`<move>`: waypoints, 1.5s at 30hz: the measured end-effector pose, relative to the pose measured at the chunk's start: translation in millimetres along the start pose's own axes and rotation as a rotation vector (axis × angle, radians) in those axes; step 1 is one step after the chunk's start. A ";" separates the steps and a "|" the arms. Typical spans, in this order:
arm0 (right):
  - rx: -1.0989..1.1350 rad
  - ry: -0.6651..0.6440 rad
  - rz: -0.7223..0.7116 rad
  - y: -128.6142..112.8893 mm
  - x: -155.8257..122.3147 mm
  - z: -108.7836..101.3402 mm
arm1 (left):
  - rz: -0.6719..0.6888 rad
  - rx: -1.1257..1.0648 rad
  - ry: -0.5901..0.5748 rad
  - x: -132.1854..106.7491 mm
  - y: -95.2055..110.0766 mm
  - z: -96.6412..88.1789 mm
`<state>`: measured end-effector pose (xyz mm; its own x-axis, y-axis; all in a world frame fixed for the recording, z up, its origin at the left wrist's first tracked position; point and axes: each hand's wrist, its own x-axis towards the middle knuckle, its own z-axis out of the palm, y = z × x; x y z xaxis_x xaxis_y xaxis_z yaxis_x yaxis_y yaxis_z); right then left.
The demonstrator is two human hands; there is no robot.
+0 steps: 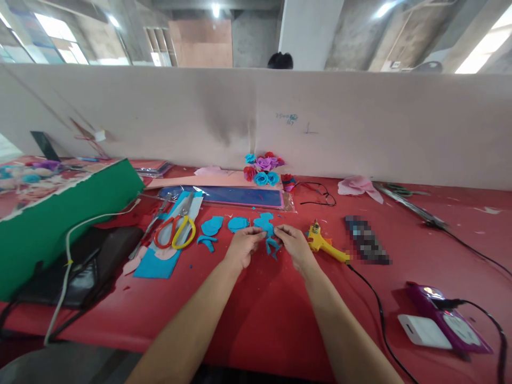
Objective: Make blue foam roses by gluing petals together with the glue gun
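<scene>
both hands are up over the red table [256,304], close together, and between them is a small piece of blue material [269,230], crinkled, with a curled strip below. the left hand [241,249] has it pinched at its left side between thumb and finger; the right hand [295,248] pinches at its right edge, fingertips bunched. just beyond the left hand and a little to its left lie two blue petal stacks [212,225], with a curved blue scrap [207,242] nearer. farther left of that hand, scissors [183,214] with one red and one yellow handle rest on a flat blue sheet [158,266]. just right of the right hand lies a yellow glue gun [322,244], its nozzle pointing away from the person, its black cord [378,301] trailing back. well past both hands i see a bunch of flowers [262,169] in red, purple and blue, with eyeglasses [328,198] to its right.
</scene>
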<state>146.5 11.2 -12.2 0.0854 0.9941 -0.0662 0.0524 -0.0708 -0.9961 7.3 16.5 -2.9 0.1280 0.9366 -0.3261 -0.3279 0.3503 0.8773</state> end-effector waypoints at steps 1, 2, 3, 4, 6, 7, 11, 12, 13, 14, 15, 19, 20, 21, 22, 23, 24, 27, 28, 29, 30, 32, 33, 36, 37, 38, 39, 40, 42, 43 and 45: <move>-0.020 0.005 -0.011 0.6 0.3 -0.1 | 0.008 0.003 0.001 0.0 -0.4 0.2; -0.047 0.006 -0.025 1.0 0.6 -0.4 | 0.014 0.006 0.007 0.0 -0.7 0.4; -0.085 0.007 -0.041 1.1 0.6 -1.1 | 0.019 0.009 0.015 0.0 -1.0 0.5; -0.137 0.015 -0.059 1.0 0.5 -2.2 | 0.021 0.011 0.029 0.2 -1.1 0.6; -0.304 0.055 -0.104 0.0 -0.6 -5.5 | 0.016 0.007 0.064 1.1 -1.1 0.2; -0.419 0.087 -0.127 -0.7 -1.4 -7.4 | 0.013 0.003 0.081 1.8 -1.2 -0.5; -0.806 0.207 -0.259 -2.2 -5.7 -10.5 | 0.012 0.006 0.122 6.2 -3.4 -4.7; -0.831 0.200 -0.302 -2.0 -6.5 -9.4 | 0.014 0.020 0.119 7.1 -4.5 -5.6; -0.832 0.171 -0.342 -1.7 -7.3 -7.6 | 0.014 0.040 0.114 7.6 -5.6 -6.2; -0.822 0.122 -0.367 -1.4 -7.9 -5.5 | 0.008 0.069 0.103 7.8 -6.7 -6.4; -0.821 0.066 -0.370 -1.1 -8.4 -3.5 | 0.001 0.104 0.099 7.6 -7.5 -6.3; -0.975 -0.018 -0.267 -1.8 -10.2 -2.4 | 0.051 0.217 0.129 5.3 -8.6 -4.6; -1.039 0.022 -0.248 -2.5 -10.7 -4.1 | 0.082 0.227 0.144 5.0 -8.3 -4.5; -1.097 0.074 -0.241 -3.3 -11.2 -6.0 | 0.107 0.229 0.158 5.1 -8.0 -4.7; -1.140 0.125 -0.241 -4.0 -11.6 -7.8 | 0.120 0.226 0.171 5.5 -7.6 -5.2; -1.161 0.159 -0.251 -4.5 -11.9 -9.2 | 0.126 0.222 0.179 6.2 -7.2 -6.0; -1.157 0.156 -0.275 -4.7 -12.0 -9.8 | 0.129 0.217 0.185 7.2 -6.8 -7.1; -1.054 -0.104 -0.425 -3.0 -11.6 -7.2 | 0.141 0.194 0.200 10.4 -5.4 -10.9; -1.024 -0.221 -0.465 -1.9 -11.0 -5.9 | 0.146 0.182 0.204 11.2 -4.7 -12.2; -1.008 -0.312 -0.487 -0.9 -10.2 -5.0 | 0.148 0.166 0.206 11.8 -3.9 -13.3; -1.013 -0.357 -0.488 -0.1 -9.2 -4.8 | 0.147 0.147 0.204 12.2 -3.0 -14.3; -1.075 -0.292 -0.444 0.2 -7.2 -7.5 | 0.132 0.103 0.190 12.0 -1.1 -15.5; -1.122 -0.196 -0.417 -0.6 -6.4 -10.1 | 0.122 0.084 0.178 11.5 -0.2 -15.7; -1.189 0.105 -0.370 -4.5 -5.6 -18.0 | 0.101 0.058 0.151 9.6 1.5 -14.7; -1.165 0.114 -0.383 -5.5 -5.7 -19.3 | 0.098 0.058 0.147 9.1 1.7 -14.3; -1.127 0.054 -0.408 -6.0 -5.9 -19.6 | 0.095 0.058 0.146 8.7 1.8 -13.9; -1.085 -0.054 -0.435 -5.8 -6.0 -19.1 | 0.093 0.056 0.145 8.6 1.7 -13.8; -1.045 -0.175 -0.458 -4.9 -5.8 -18.0 | 0.092 0.051 0.144 8.7 1.6 -13.9; -1.007 -0.340 -0.467 -1.9 -4.9 -15.8 | 0.092 0.034 0.143 9.6 1.2 -14.8; -1.013 -0.358 -0.457 -0.4 -4.2 -15.4 | 0.092 0.025 0.141 10.1 1.1 -15.3; -1.065 -0.268 -0.427 1.2 -3.0 -16.8 | 0.087 0.020 0.130 10.6 1.1 -16.1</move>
<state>163.0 6.9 -12.2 -0.3456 0.9301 0.1241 0.8415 0.3658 -0.3977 -6.8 26.9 -11.1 -0.0230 0.9566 -0.2906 -0.3135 0.2691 0.9106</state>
